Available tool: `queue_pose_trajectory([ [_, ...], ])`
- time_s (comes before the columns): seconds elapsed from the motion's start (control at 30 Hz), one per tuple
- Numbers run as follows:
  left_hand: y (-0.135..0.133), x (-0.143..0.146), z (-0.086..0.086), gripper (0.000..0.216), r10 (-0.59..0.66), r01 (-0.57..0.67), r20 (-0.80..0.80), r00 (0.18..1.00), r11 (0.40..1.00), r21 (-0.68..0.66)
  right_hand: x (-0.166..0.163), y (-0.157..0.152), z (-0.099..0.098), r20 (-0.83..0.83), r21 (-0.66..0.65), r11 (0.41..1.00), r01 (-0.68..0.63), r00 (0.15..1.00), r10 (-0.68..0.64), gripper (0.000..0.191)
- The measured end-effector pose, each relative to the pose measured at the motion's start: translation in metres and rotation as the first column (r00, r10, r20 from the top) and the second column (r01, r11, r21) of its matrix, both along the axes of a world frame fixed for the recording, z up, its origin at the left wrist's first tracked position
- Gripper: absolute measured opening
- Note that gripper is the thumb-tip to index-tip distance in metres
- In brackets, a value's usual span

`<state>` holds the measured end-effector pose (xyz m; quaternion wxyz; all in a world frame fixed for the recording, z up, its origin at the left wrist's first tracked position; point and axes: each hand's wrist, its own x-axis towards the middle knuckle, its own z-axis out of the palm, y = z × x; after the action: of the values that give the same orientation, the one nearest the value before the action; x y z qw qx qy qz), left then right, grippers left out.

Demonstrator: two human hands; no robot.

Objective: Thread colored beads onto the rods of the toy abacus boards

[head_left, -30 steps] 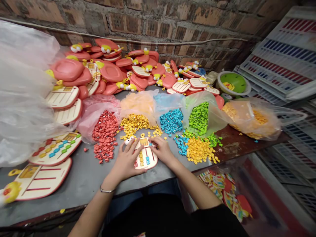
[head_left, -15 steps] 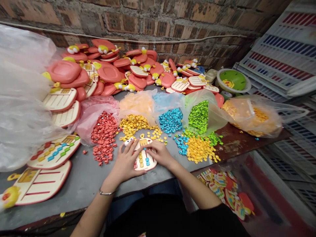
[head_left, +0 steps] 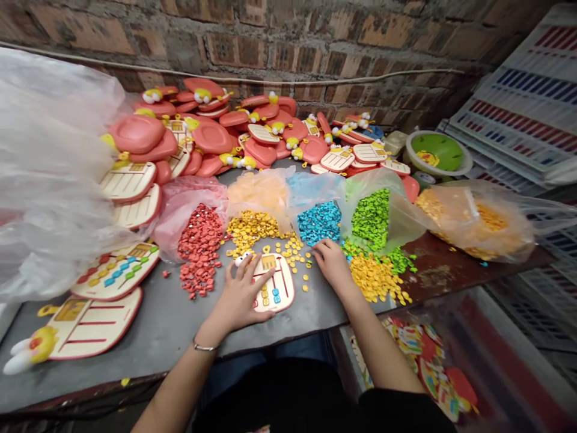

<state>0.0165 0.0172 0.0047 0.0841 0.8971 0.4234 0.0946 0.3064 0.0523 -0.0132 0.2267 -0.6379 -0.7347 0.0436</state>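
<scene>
A cream toy abacus board [head_left: 283, 278] with a red rim, white eyes and a yellow loop lies at the front of the table. Its slots hold red, yellow and blue beads near the lower end. My left hand [head_left: 243, 294] holds the board from the left, fingers spread over its face and thumb along the lower edge. At the near edge of the blue bead pile [head_left: 320, 222] is my right hand [head_left: 334, 266], its fingers bent down and close together. Whatever is between those fingertips is hidden. Loose yellow beads [head_left: 293, 246] lie between the board and this hand.
Red beads [head_left: 198, 252], yellow beads [head_left: 252, 227] and green beads [head_left: 372, 213] spill from plastic bags. More yellow beads [head_left: 376, 276] lie right. Finished-looking boards [head_left: 119, 270] sit left beside a large clear bag [head_left: 49, 168]. Red-backed toys [head_left: 211, 135] pile against the brick wall.
My right hand has left the board and moved right to the blue beads. My left hand stays on the board. The whole view has shifted slightly.
</scene>
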Motion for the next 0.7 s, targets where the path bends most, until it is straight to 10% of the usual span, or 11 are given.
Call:
queue_pose_trajectory([
  [0.2,0.0,0.0,0.0,0.089,0.0,0.0,0.001,1.0,1.0,0.004,-0.004,-0.003,0.007,-0.203,0.004,1.0,-0.03,0.979,0.031,0.017],
  [0.4,0.0,0.001,0.002,0.091,0.005,-0.006,-0.008,1.0,1.0,-0.017,-0.044,0.002,0.021,-0.623,0.054,0.952,-0.301,0.735,0.268,0.009],
  [0.7,-0.001,0.001,-0.001,0.1,0.01,-0.01,-0.002,1.0,0.999,-0.043,-0.069,0.016,-0.001,-0.264,0.096,0.918,-0.384,0.88,0.395,0.01],
])
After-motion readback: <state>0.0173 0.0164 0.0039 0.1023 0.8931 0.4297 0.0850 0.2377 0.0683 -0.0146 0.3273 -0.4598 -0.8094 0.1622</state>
